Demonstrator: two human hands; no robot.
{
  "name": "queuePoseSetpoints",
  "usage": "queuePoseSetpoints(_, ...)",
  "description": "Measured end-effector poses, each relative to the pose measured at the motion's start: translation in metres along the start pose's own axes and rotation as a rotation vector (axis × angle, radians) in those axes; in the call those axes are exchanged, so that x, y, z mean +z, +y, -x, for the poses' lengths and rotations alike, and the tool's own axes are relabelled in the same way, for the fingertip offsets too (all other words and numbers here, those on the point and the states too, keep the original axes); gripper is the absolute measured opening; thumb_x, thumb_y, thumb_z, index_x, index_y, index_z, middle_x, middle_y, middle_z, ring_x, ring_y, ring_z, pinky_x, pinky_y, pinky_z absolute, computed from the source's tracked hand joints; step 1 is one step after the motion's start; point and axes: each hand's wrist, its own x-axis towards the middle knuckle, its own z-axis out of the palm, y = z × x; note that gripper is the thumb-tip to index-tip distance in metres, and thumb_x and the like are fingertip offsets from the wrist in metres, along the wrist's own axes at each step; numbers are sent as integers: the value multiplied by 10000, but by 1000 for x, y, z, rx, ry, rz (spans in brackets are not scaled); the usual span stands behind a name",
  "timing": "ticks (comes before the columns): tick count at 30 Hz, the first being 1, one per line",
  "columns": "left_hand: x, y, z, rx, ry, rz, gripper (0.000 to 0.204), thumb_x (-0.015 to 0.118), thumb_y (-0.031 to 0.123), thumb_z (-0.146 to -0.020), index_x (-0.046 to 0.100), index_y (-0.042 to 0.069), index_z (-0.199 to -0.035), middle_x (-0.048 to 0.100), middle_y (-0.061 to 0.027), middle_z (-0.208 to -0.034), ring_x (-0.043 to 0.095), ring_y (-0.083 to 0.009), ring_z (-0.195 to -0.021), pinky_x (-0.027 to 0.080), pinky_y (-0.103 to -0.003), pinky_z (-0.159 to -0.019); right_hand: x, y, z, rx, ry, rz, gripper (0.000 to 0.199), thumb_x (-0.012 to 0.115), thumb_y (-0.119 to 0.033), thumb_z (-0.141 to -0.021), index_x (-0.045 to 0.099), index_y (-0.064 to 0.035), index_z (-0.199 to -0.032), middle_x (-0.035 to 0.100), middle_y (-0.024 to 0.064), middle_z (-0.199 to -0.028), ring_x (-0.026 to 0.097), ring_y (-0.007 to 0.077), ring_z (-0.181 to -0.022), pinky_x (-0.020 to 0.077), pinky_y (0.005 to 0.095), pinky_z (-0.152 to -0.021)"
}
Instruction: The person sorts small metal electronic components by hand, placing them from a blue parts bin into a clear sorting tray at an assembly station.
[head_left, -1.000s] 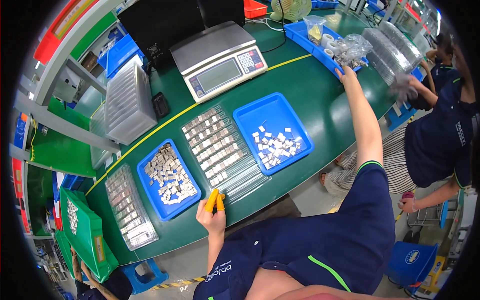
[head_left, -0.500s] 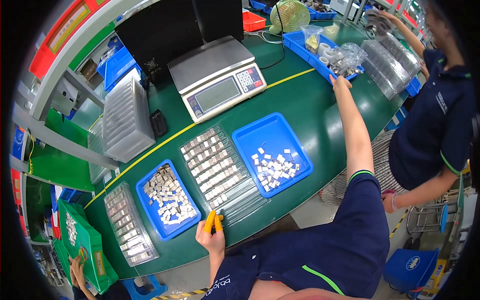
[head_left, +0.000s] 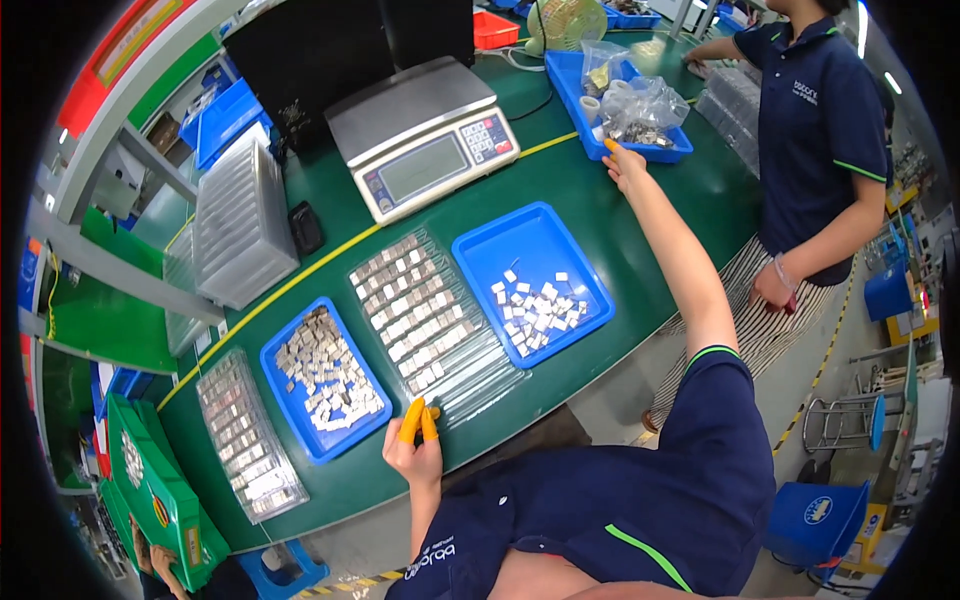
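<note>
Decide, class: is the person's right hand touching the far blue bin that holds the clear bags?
Touching. The head view shows the right hand, arm stretched out, with its orange-capped fingertip laid on the near rim of the blue bin.

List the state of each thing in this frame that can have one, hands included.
left hand: closed at the table's near edge, orange cots on two fingers
right hand: stretched out, touching the far blue bin
clear compartment tray: mostly filled with small parts
left blue bin: heaped with parts
middle blue bin: sparsely filled
scale: platform bare
plastic bag: lying in the far blue bin
</note>
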Motion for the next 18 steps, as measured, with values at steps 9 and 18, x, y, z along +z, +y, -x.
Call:
queuePoseSetpoints(9,-4,2,4,-6,33,75,238,679,-48,-683,653,-9,-917,581,-76,-631,517,-169,-511,401,-231,-463,36,19,22,168,-502,-264,180,610,-294,-838,592,-133,-916,613,-1,-891,572,101,-767,439,246,-620)
queuePoseSetpoints(18,-2,-2,4,11,47,9,253,696,-46,-649,660,-4,-896,581,-88,-627,538,-198,-531,408,-258,-462,41,20,49,118,-413,-74,250,417,-164,-894,529,-82,-1103,582,90,-1045,591,220,-917,492,343,-778)
